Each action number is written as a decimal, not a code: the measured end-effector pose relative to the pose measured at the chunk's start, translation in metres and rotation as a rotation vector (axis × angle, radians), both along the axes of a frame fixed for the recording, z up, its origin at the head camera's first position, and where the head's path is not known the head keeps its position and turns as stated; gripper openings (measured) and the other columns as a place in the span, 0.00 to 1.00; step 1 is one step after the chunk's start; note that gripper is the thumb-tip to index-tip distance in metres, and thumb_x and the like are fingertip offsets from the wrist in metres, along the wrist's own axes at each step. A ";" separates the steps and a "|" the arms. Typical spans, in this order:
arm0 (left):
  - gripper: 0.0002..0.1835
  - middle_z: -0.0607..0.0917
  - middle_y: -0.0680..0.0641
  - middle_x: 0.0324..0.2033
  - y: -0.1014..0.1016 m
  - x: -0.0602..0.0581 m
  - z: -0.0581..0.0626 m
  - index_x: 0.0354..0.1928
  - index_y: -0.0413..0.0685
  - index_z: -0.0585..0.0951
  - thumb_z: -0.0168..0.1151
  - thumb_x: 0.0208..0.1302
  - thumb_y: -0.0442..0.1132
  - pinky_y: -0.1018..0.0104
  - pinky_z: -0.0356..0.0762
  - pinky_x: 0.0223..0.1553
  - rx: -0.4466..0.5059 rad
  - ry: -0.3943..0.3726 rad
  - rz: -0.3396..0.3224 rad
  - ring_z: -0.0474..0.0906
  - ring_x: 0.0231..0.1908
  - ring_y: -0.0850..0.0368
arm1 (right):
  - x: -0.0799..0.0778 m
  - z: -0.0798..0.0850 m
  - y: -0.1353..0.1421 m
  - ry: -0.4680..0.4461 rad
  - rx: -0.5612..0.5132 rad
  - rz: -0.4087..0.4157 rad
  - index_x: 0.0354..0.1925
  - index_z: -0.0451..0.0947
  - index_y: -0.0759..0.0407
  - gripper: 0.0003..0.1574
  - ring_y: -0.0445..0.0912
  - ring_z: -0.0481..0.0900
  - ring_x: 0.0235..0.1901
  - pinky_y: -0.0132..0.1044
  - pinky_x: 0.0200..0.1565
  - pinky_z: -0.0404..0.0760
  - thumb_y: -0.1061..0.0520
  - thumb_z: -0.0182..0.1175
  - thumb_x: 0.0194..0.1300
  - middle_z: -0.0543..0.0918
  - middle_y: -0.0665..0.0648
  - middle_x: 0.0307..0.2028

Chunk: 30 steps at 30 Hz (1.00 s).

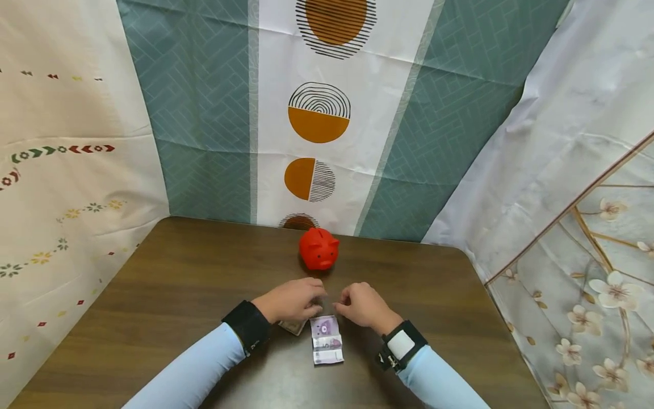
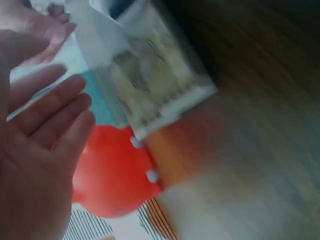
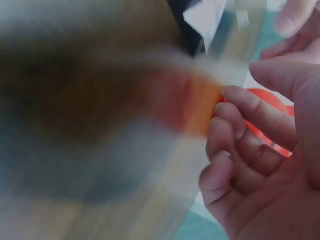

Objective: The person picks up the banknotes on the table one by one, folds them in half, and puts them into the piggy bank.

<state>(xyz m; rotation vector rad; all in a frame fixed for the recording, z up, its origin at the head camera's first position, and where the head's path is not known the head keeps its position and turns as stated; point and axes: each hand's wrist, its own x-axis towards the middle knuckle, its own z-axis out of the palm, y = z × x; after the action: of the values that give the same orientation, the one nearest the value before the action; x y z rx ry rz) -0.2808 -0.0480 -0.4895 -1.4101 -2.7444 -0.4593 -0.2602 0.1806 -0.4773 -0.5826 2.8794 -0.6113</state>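
On the table lies a creased purple banknote (image 1: 327, 342) with a 5 printed on it, just in front of both hands. My left hand (image 1: 296, 300) hovers over a brownish banknote (image 1: 293, 328) that it partly hides in the head view. Its fingers look loosely extended, with nothing between them, in the left wrist view. Right of the purple note is my right hand (image 1: 366, 307), fingers loosely bent, thumb and index fingertip apart; no held thing shows in the right wrist view. A red piggy bank (image 1: 319, 250) stands beyond both hands, facing me.
The brown wooden table (image 1: 230, 244) reaches back to a patterned curtain (image 1: 317, 122). Light cloths hang at the left and right sides. Dark bands circle both wrists. Both wrist views are partly blurred.
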 end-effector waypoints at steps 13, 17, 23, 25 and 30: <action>0.43 0.75 0.49 0.64 0.024 0.010 0.000 0.68 0.61 0.77 0.83 0.47 0.53 0.67 0.71 0.67 -0.200 -0.087 -0.222 0.69 0.64 0.56 | 0.040 -0.012 0.001 -0.071 0.028 0.040 0.18 0.78 0.47 0.19 0.37 0.68 0.17 0.30 0.20 0.65 0.46 0.70 0.63 0.71 0.41 0.15; 0.40 0.74 0.48 0.66 0.026 0.013 -0.002 0.65 0.62 0.79 0.83 0.46 0.54 0.63 0.71 0.68 -0.225 -0.093 -0.215 0.67 0.67 0.54 | 0.044 -0.012 0.000 -0.108 0.016 0.032 0.17 0.78 0.47 0.21 0.37 0.67 0.16 0.30 0.19 0.63 0.45 0.70 0.63 0.70 0.41 0.14; 0.36 0.76 0.51 0.61 0.027 0.017 -0.005 0.57 0.57 0.80 0.84 0.44 0.54 0.68 0.72 0.65 -0.194 -0.076 -0.202 0.71 0.61 0.57 | 0.050 -0.014 -0.001 -0.141 -0.048 0.020 0.12 0.76 0.48 0.24 0.36 0.64 0.13 0.30 0.17 0.58 0.46 0.71 0.60 0.66 0.38 0.10; 0.36 0.77 0.52 0.57 0.028 0.018 -0.007 0.55 0.56 0.78 0.85 0.43 0.55 0.70 0.72 0.64 -0.179 -0.056 -0.206 0.72 0.59 0.59 | 0.052 -0.015 -0.001 -0.155 -0.066 -0.002 0.13 0.77 0.49 0.22 0.36 0.65 0.13 0.30 0.17 0.59 0.48 0.72 0.58 0.68 0.38 0.10; 0.36 0.77 0.56 0.50 0.028 0.023 -0.011 0.51 0.55 0.76 0.85 0.42 0.55 0.69 0.74 0.62 -0.158 -0.020 -0.191 0.73 0.55 0.62 | 0.057 -0.013 -0.004 -0.208 -0.118 -0.034 0.17 0.79 0.52 0.16 0.38 0.68 0.17 0.30 0.19 0.63 0.53 0.74 0.55 0.72 0.41 0.14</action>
<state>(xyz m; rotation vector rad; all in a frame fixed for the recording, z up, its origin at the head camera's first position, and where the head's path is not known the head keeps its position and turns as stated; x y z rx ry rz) -0.2582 -0.0201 -0.5006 -1.7224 -2.7267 -0.2666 -0.2036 0.1769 -0.4901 -0.4564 2.6777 -0.8008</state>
